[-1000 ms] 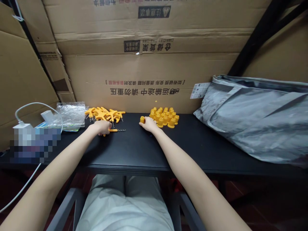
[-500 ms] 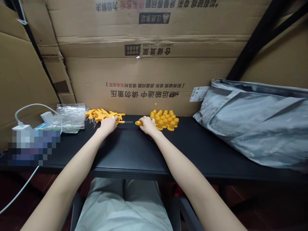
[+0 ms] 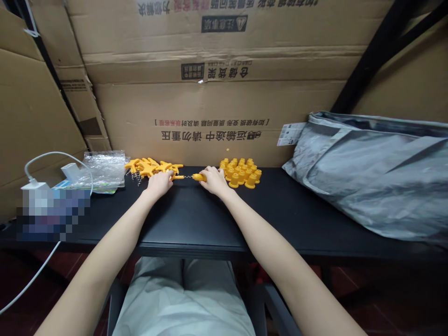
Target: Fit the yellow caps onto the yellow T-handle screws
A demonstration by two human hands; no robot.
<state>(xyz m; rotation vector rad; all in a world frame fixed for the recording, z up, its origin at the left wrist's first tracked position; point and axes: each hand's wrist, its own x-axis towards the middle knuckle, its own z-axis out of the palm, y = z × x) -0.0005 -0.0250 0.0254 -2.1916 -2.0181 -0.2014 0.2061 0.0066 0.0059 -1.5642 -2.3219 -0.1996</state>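
My left hand (image 3: 159,184) is closed on the yellow handle of a corkscrew (image 3: 178,177). Its metal spiral (image 3: 188,177) points right. My right hand (image 3: 213,181) grips a yellow plastic sleeve (image 3: 199,177), its end facing the spiral's tip with hardly any gap; whether the tip is inside cannot be made out. Behind my left hand lies a pile of yellow corkscrew handles (image 3: 150,164) with metal spirals (image 3: 137,177). Several flared yellow sleeves (image 3: 241,173) stand upright in a cluster just right of my right hand.
A black table (image 3: 196,219) carries everything. At left are clear plastic bags (image 3: 103,165), a white charger (image 3: 35,193) with a cable, and a blurred-out object (image 3: 52,214). A large grey bag (image 3: 367,186) occupies the right side. Cardboard (image 3: 210,102) walls the back.
The sleeve in my right hand has moved left toward the corkscrew's spiral, and the gap between them has narrowed. My left hand has stayed nearly in place.
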